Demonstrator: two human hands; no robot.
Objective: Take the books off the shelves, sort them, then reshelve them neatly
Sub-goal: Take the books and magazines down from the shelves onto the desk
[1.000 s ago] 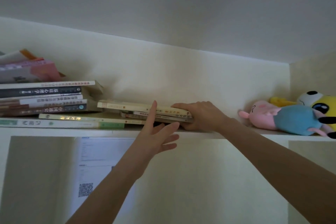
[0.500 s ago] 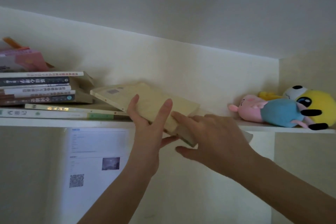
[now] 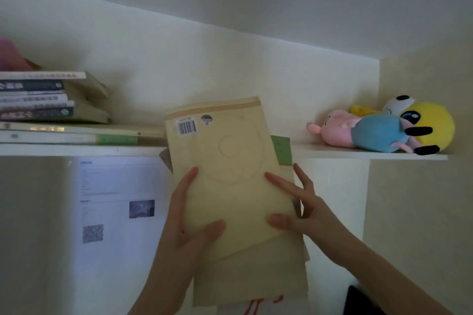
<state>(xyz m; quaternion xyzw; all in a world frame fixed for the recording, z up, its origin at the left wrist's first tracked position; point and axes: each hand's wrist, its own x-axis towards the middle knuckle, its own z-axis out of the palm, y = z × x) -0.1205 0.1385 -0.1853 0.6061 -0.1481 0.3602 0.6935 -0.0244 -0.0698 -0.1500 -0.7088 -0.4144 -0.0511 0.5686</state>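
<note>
A small stack of pale yellow books (image 3: 230, 186) is held upright in front of the white shelf (image 3: 84, 149), barcode at the top of the front cover. My left hand (image 3: 189, 217) grips its left edge, thumb across the cover. My right hand (image 3: 299, 210) holds its right edge, thumb and forefinger on the cover, other fingers spread. A green-covered book (image 3: 281, 149) peeks out behind the stack. On the shelf's left end lies a pile of several flat books (image 3: 51, 107).
Plush toys (image 3: 384, 128), pink, blue and yellow, lie at the shelf's right end by the side wall. A printed sheet with a QR code (image 3: 115, 199) hangs on the wall below the shelf. The shelf's middle stretch is bare.
The books that lay flat mid-shelf have been lifted off and tipped upright in front of the shelf. Both hands moved down and toward me, gripping the stack's edges.
</note>
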